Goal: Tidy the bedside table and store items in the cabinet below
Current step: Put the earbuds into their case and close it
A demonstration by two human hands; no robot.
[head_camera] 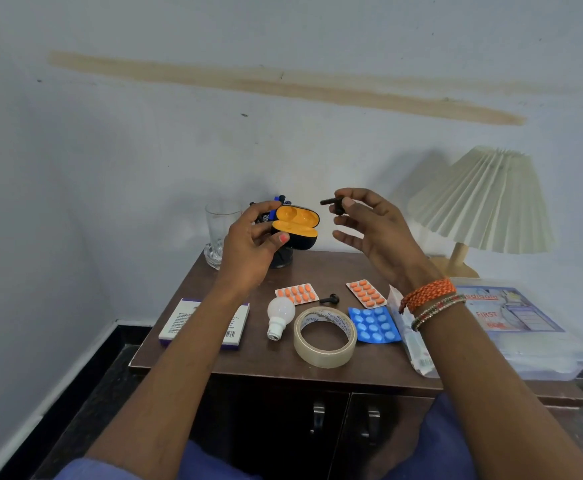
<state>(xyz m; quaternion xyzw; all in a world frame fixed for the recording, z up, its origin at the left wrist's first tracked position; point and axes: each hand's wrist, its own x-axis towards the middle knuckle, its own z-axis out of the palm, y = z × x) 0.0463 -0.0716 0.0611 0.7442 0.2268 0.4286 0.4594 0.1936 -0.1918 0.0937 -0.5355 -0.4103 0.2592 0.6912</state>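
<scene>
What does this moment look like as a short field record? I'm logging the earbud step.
left hand: holds open earbud case
right hand: pinches black earbud
second earbud: on bedside table, between the orange pill strips
also on table: bulb, tape roll, blue pill strip
cabinet doors: closed

The counter (214, 362) is dark, smooth wood. The glass (219, 230) is clear and shiny. The tape roll (324, 336) looks like glossy plastic. The lampshade (487, 202) is matt and pleated.

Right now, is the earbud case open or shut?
Open: the earbud case in the left hand shows its lid raised, orange sockets empty.
</scene>
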